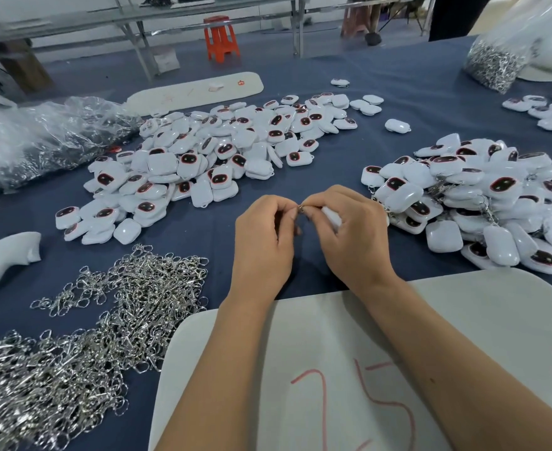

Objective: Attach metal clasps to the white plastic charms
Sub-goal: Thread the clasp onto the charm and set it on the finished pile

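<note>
— What holds what on our table (398,79)?

— At one o'clock we have a clear plastic bag (495,65) filled with small metal pieces, standing beside something white. At nine o'clock a crumpled clear bag (56,131) lies on its side with more metal showing through it. Everything else lies loose on the blue cloth: a heap of metal clasps (82,336) at seven to eight o'clock, a wide spread of white charms (203,157) at eleven o'clock, and a second pile of charms (482,203) at two to three o'clock, where we can see chains among the pieces.

— And the piece we are working on?

— It sits at the centre, just above our white board (463,320) with red numerals. Our right hand (352,236) curls round one white charm (331,216), most of it hidden in the palm; only a pale edge shows between thumb and fingers. Its long axis seems to run from about ten o'clock down toward four, with the end toward ten o'clock facing our left hand (264,242).

— What are the hands doing?

— Both are pinching. The fingertips of the two hands meet on a small metal clasp (301,208) at the charm's end toward ten o'clock, the left hand nipping it between thumb and forefinger. Which way the clasp itself points we cannot tell; it is too small.

— Anything else nearby?

— A white foam piece (1,258) at nine o'clock, and a long white board (196,92) at twelve.
</note>
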The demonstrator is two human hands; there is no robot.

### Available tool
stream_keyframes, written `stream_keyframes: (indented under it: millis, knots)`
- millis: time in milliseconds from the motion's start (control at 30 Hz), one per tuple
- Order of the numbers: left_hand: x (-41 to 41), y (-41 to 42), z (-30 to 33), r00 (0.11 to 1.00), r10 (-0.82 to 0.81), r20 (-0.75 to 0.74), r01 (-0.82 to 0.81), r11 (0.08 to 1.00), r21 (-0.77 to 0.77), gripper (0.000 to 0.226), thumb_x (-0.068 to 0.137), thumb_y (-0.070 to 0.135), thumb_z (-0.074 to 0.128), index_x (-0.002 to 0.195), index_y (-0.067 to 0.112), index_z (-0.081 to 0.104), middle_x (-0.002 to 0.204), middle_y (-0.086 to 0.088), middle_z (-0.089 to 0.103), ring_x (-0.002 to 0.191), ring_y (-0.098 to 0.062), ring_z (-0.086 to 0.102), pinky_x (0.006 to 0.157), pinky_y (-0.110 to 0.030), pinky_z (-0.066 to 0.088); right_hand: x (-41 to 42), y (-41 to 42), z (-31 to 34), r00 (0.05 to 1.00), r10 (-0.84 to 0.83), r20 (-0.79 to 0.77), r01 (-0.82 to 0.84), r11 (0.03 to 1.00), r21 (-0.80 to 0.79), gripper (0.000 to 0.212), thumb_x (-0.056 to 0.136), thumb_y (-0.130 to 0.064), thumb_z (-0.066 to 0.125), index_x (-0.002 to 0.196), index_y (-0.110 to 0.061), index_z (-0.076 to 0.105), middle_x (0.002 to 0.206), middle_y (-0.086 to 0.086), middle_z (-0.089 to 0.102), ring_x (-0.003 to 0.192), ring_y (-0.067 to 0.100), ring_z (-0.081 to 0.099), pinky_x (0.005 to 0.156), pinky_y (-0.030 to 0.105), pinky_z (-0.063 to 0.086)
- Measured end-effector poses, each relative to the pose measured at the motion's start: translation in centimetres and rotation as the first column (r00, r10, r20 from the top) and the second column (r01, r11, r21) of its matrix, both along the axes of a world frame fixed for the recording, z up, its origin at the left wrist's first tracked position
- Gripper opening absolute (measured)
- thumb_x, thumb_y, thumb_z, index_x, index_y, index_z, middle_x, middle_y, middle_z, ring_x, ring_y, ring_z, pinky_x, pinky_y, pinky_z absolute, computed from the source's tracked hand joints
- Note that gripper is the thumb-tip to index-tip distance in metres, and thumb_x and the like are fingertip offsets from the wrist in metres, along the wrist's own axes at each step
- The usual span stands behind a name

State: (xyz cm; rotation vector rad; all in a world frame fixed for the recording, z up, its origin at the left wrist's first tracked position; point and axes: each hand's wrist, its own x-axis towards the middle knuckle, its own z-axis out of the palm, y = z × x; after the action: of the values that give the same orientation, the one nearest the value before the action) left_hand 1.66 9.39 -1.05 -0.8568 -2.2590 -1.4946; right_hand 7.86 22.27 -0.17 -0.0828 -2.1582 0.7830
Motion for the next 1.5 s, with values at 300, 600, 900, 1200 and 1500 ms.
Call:
stream_keyframes:
  millis: [300, 600, 900, 1200, 1500]
  knots:
    - [0.5, 0.4, 0.4, 0.999, -0.002, -0.036, 0.002, 1.0, -0.01, 0.014, 0.097, 0.002, 0.056, 0.089, 0.011, 0.063, 0.078, 0.004, 0.064, 0.075, -0.016, 0.063, 0.07, -0.03, 0.049, -0.2, 0.1, 0.0, 0.999, 0.039, 0.015, -0.034, 0.973, -0.229, 0.009, 0.098, -0.007, 0.068, 0.099, -0.011, 0.076, 0.093, -0.005, 0.075, 0.088, 0.01, 0.068, 0.086, 0.027, 0.053]
    - [0.3, 0.5, 0.2, 0.998, -0.038, -0.051, 0.026, 0.978, -0.208, 0.013, 0.096, 0.003, 0.057, 0.086, 0.01, 0.063, 0.085, 0.004, 0.06, 0.078, -0.018, 0.055, 0.074, -0.043, 0.048, -0.9, 1.5, -0.7, 0.974, 0.1, 0.205, 0.041, 0.809, -0.587, 0.057, 0.091, -0.014, 0.08, 0.144, -0.022, 0.059, 0.101, -0.009, 0.063, 0.087, 0.0, 0.062, 0.086, 0.016, 0.05]
    - [0.6, 0.4, 0.3, 0.995, -0.092, -0.022, 0.084, 0.964, -0.252, 0.014, 0.094, -0.001, 0.057, 0.086, 0.009, 0.061, 0.085, 0.004, 0.061, 0.079, -0.018, 0.056, 0.074, -0.041, 0.048, -1.1, 1.9, -0.9, 0.996, 0.087, 0.01, -0.049, 0.648, -0.76, 0.005, 0.089, -0.021, 0.083, 0.091, -0.024, 0.08, 0.074, -0.015, 0.073, 0.069, -0.001, 0.061, 0.068, 0.012, 0.048]
    - [0.6, 0.4, 0.4, 0.994, -0.107, -0.036, 0.095, 0.966, -0.242, 0.016, 0.093, -0.002, 0.057, 0.085, 0.01, 0.062, 0.084, 0.006, 0.06, 0.078, -0.014, 0.056, 0.072, -0.035, 0.047, -1.5, 1.5, -1.1, 0.995, 0.035, 0.094, 0.033, 0.766, -0.642, 0.028, 0.108, -0.03, 0.055, 0.085, -0.014, 0.06, 0.058, -0.012, 0.04, 0.055, 0.007, 0.033, 0.055, 0.024, 0.034]
    - [0.5, 0.4, 0.4, 0.994, -0.095, -0.05, 0.08, 0.966, -0.244, 0.016, 0.094, -0.002, 0.056, 0.086, 0.011, 0.062, 0.085, 0.006, 0.06, 0.078, -0.015, 0.055, 0.072, -0.036, 0.047, -1.7, 1.9, -1.4, 0.982, 0.036, 0.184, 0.078, 0.812, -0.578, 0.01, 0.097, -0.029, 0.071, 0.095, -0.019, 0.068, 0.09, -0.01, 0.07, 0.079, 0.001, 0.063, 0.071, 0.012, 0.048]
